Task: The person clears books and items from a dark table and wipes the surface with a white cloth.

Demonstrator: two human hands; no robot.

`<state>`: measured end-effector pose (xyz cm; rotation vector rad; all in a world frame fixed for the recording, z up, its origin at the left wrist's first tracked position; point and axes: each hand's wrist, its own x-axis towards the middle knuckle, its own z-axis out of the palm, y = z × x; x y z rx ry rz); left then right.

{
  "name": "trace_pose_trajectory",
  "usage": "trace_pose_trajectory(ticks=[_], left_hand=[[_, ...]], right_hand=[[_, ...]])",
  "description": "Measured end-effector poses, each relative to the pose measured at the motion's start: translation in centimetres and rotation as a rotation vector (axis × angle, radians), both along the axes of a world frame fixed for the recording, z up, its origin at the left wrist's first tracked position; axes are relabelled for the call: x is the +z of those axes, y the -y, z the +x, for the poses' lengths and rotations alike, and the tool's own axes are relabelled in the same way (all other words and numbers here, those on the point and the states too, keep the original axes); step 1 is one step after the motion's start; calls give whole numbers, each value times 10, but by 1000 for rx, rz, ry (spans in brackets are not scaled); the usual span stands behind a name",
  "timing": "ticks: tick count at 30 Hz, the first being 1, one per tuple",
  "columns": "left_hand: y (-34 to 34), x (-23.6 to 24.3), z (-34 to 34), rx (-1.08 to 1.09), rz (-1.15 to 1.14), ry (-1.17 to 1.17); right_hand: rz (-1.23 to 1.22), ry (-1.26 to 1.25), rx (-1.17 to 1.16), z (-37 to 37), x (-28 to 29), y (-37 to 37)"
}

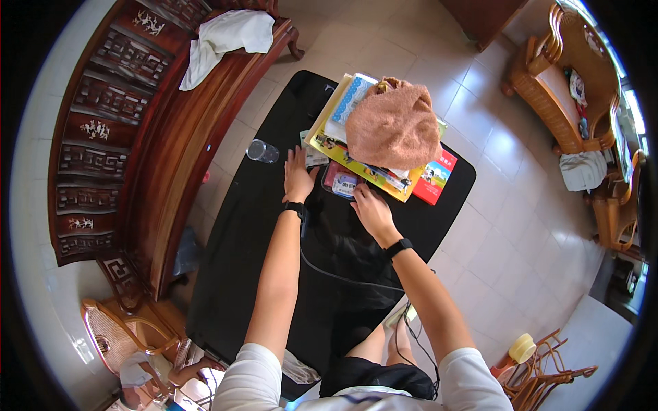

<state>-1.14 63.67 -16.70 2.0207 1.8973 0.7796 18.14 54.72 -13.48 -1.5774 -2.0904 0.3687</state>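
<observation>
My left hand (298, 177) lies on the black table (274, 233), fingers stretched out, thumb toward a small flat case (343, 183) with a pale label. The fingertips are beside a pale greenish card or packet (314, 157). My right hand (373, 214) has its fingers bent together against the case's right near corner. Just beyond the case is a stack of yellow picture books (384, 179), partly overhanging it. A crumpled brown towel-like cloth (394, 127) covers much of the stack, beside a blue-and-white packet (354, 98). A red booklet (434, 179) sticks out at the right.
A clear cup (262, 151) is near the table's left edge. A dark cable (343, 277) crosses the table toward my right arm. A carved wooden bench (185, 147) runs along the left. Another person (140, 373) is at lower left. Wooden armchairs (572, 96) stand at right.
</observation>
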Motion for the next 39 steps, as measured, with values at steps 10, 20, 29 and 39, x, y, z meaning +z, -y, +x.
trace_pose_trajectory(ticks=[10,20,29,39], left_hand=[[57,-1,20,-89,-249,-289],[25,1,23,5,-285,-134],[104,-2,74,28,-402,100],[82,18,71,136,-448,141]], right_hand=[[-84,-63,64,9,-1,34],[-15,-112,97,12,6,37],[-161,-79,48,2,-10,5],[-171,-183,-83,14,16,19]])
